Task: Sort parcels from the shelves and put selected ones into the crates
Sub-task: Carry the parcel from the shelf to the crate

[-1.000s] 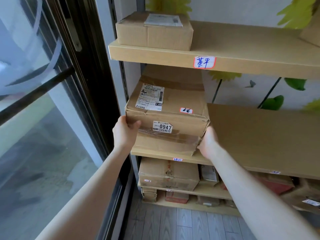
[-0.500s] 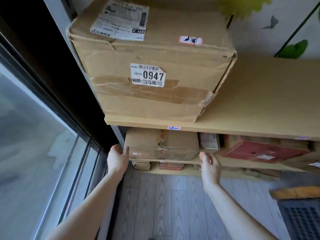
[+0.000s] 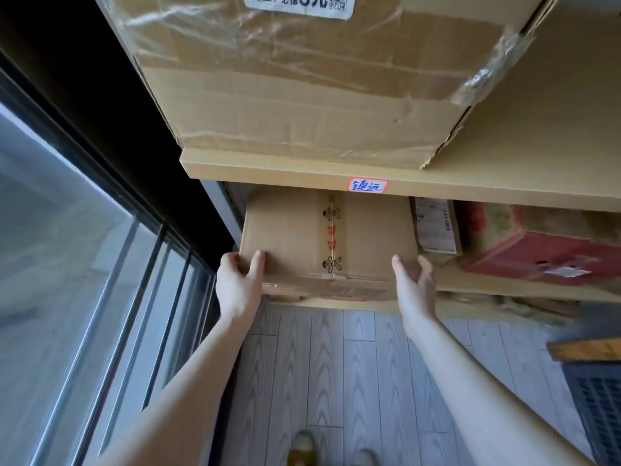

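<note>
Standing beside a glass door (image 3: pixel 67 264) at the left. Clasping the left front corner of a brown parcel (image 3: pixel 295 237) with the left grip (image 3: pixel 238 284), thumb on top, fingers curled round the edge. Lying on the lower shelf (image 3: pixel 504 290), under a big taped parcel (image 3: pixel 302 95). Pressing the right grip (image 3: pixel 415 287) against the right front corner, fingers straight, not closed. Further right: a small labelled packet (image 3: pixel 435 227), a red box (image 3: pixel 544 250), a dark crate (image 3: pixel 601 405) on the floor.
</note>
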